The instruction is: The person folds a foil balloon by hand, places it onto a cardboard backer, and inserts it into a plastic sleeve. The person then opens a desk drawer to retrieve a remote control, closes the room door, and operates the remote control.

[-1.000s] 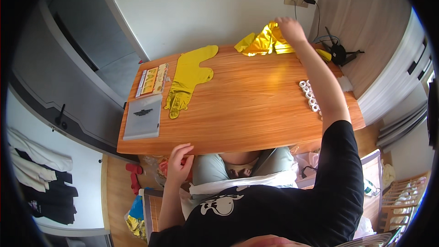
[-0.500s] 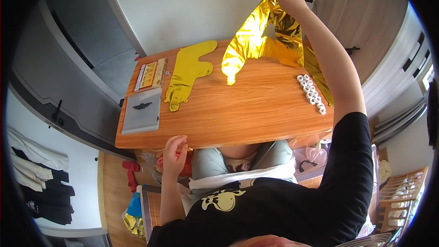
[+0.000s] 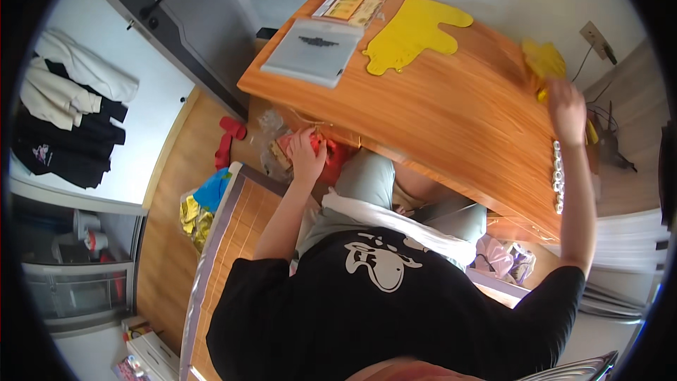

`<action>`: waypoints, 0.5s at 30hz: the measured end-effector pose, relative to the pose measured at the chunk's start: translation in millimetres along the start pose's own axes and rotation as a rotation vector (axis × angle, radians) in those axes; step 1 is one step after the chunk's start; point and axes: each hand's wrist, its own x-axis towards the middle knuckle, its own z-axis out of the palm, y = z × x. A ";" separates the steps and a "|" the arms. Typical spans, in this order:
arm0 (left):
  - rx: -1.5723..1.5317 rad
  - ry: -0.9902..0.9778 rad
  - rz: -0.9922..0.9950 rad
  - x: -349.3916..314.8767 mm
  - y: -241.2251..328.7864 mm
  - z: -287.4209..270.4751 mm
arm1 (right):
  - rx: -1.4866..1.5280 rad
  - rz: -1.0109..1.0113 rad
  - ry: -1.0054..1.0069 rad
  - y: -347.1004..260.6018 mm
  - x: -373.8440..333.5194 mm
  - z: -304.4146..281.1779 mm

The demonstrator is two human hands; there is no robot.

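Note:
At the far right of the table, a crumpled gold foil balloon (image 3: 541, 60) is smeared by motion. My right hand (image 3: 568, 111) is blurred too, its fingers closed at the balloon's near end. My left hand (image 3: 307, 159) hovers off the table's front edge with thumb and fingers apart, holding nothing I can see. Behind it shows a red plastic bag (image 3: 340, 161). A flat yellow foil balloon (image 3: 412, 37), not inflated, lies toward the back of the wooden table (image 3: 451, 106).
A clear plastic case (image 3: 289, 60) with a dark piece on it and a flat printed packet (image 3: 338, 7) lie at the table's left. Small white rolls (image 3: 558, 183) line the right edge, beside my right forearm. A cable (image 3: 584, 63) hangs from a wall socket.
The gold foil balloon, held up and spread before, is now bunched low at the right side of the table with my right hand. The whole view has turned leftward.

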 end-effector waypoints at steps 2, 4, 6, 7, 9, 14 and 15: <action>0.091 0.043 0.023 6.9 5.9 -1.0 | 0.126 -0.043 0.003 -35.9 -37.2 27.8; 0.095 0.064 0.077 20.3 11.9 -8.0 | 0.182 -0.051 0.029 -66.7 -68.4 41.9; 0.127 0.086 0.119 27.5 7.0 -19.6 | 0.316 0.019 -0.143 -97.6 -83.0 45.1; 0.200 0.039 0.175 29.8 2.0 -25.5 | 0.336 0.011 -0.147 -109.7 -85.3 46.3; 0.261 0.005 0.233 34.9 -0.5 -33.0 | 0.373 0.054 -0.122 -126.6 -81.3 30.8; 0.334 -0.208 0.229 50.3 -0.2 -38.9 | 0.550 0.228 -0.313 -125.3 -73.6 8.3; 0.337 -0.209 0.224 51.7 -0.1 -38.9 | 0.586 0.243 -0.341 -123.7 -75.4 8.4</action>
